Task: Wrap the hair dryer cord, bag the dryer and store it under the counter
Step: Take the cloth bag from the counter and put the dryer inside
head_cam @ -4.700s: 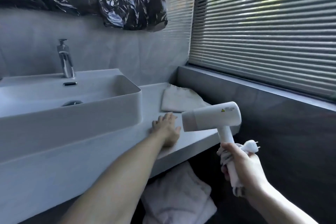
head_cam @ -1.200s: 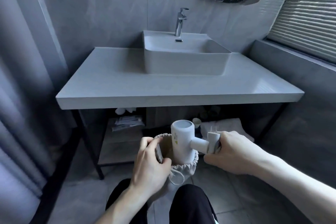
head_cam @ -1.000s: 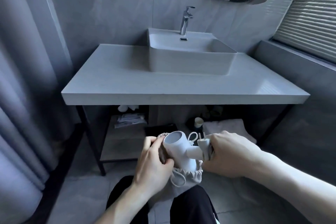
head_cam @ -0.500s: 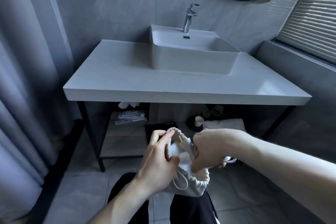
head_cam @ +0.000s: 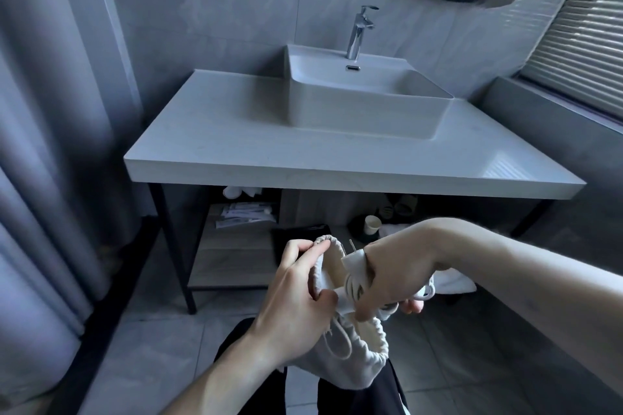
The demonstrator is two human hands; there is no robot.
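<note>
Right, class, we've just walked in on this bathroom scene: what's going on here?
A person is bagging a hair dryer in front of the counter. The left hand holds the rim of a drawstring bag open. The right hand pushes the dryer handle in, with the cord coiled round it and the plug poking out on top. The bag is not yet closed or stored on the shelf below.

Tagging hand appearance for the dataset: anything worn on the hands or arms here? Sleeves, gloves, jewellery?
Nothing worn. The left hand and right hand are bare, no gloves, rings or watch visible. Both forearms are uncovered to the frame edge, so no sleeves show.
</note>
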